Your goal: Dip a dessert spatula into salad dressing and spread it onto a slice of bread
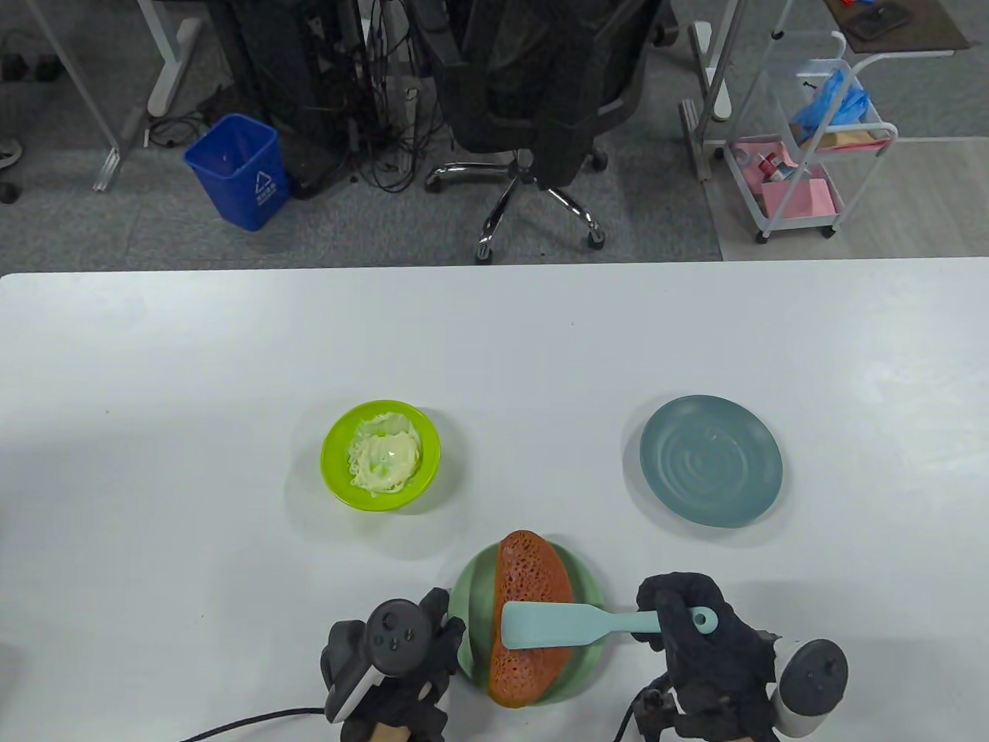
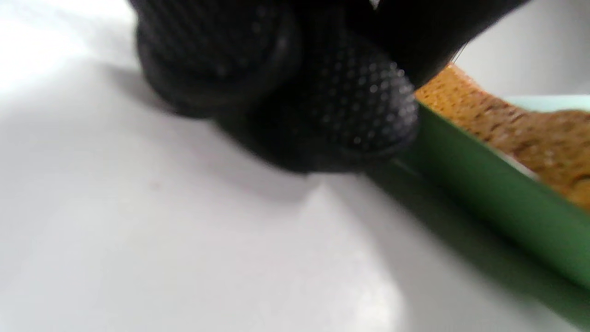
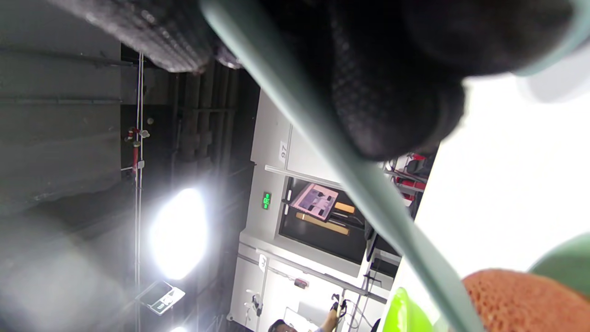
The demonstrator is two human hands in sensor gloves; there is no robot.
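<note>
An orange-brown bread slice (image 1: 529, 614) lies on a light green plate (image 1: 591, 581) near the table's front edge. My right hand (image 1: 688, 622) grips the handle of a pale teal dessert spatula (image 1: 556, 624), whose blade lies across the bread. My left hand (image 1: 417, 649) rests at the plate's left rim, with a fingertip (image 2: 364, 110) touching the plate's green edge (image 2: 484, 203). A lime green bowl (image 1: 334, 456) of pale salad dressing (image 1: 385, 457) stands to the back left. In the right wrist view the spatula (image 3: 350, 175) runs past my fingers toward the bread (image 3: 521, 299).
An empty grey-blue plate (image 1: 711, 471) stands to the back right of the bread. Beyond the table's far edge are an office chair (image 1: 533, 93), a blue bin (image 1: 239, 170) and a white cart (image 1: 811, 147).
</note>
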